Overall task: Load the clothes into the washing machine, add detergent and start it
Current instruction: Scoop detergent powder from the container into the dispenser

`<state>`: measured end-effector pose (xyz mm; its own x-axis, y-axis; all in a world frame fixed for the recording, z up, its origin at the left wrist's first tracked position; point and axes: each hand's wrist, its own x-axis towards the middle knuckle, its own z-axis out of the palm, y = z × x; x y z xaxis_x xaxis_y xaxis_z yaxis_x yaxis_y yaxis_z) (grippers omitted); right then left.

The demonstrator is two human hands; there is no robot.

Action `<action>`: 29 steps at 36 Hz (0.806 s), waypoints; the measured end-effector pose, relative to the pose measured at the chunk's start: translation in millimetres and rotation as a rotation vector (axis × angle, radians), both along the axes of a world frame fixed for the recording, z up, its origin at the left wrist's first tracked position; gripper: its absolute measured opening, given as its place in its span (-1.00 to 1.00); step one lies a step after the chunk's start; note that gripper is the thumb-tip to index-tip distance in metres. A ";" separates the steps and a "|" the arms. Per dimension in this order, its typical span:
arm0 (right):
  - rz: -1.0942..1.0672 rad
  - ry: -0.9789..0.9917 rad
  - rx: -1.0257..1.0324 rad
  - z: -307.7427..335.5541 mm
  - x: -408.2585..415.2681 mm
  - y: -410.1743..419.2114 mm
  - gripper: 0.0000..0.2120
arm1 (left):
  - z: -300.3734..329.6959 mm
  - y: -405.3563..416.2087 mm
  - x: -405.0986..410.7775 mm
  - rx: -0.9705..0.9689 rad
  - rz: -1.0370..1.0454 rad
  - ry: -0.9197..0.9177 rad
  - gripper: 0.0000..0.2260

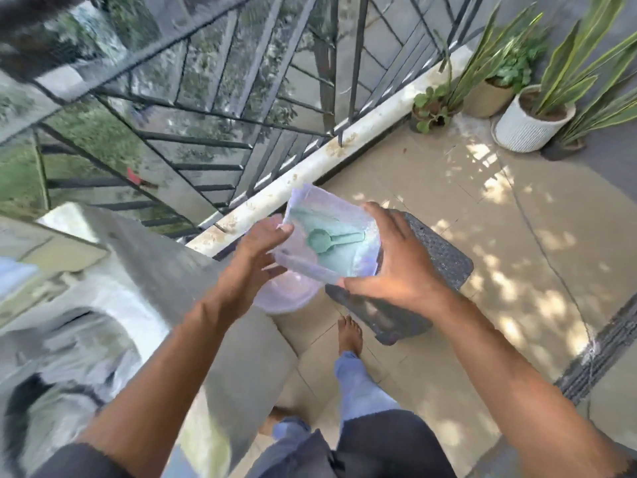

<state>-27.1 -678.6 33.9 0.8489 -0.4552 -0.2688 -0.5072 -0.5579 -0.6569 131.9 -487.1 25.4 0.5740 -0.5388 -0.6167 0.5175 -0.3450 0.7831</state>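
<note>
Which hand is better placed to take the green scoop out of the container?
Probably the left hand: it touches only the rim of the clear container, near the green scoop. The right hand grips its side.

I'm looking down at a beige tiled balcony floor, dappled with sun and leaf shadow. A dark textured mat or low stool sits on it just ahead of my bare foot; I can't tell which it is. In the far corner stand three potted plants: a white ribbed pot, a tan pot beside it, and a small dark pot against the pale curb under the railing.
</note>
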 end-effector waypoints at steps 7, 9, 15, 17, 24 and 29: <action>0.093 -0.076 0.021 61.1 11.5 65.7 0.11 | 55.6 84.2 -3.7 0.003 0.178 -0.185 -0.35; 0.077 -0.248 -0.081 82.8 13.0 87.9 -0.14 | 67.9 107.8 -6.2 -0.006 0.230 -0.226 -0.31; 0.189 -0.487 -0.217 125.9 37.4 154.4 -0.81 | 101.8 172.1 -20.6 -0.028 0.400 -0.316 -0.44; 0.284 -0.421 -0.252 124.6 52.6 176.7 -0.82 | 108.0 193.2 -25.1 -0.015 0.457 -0.329 -0.41; 0.668 -0.138 -0.424 115.3 102.6 262.3 -0.79 | 116.1 258.4 -35.1 -0.002 0.604 -0.369 -0.30; 0.775 -0.078 -0.584 95.8 128.5 311.2 -0.85 | 107.2 302.7 -36.8 0.043 0.668 -0.343 -0.40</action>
<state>101.4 -367.4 129.6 0.9751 0.1936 -0.1084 0.1712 -0.9673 -0.1870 95.1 -184.4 132.7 0.9339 0.0123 -0.3574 0.3573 -0.0769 0.9308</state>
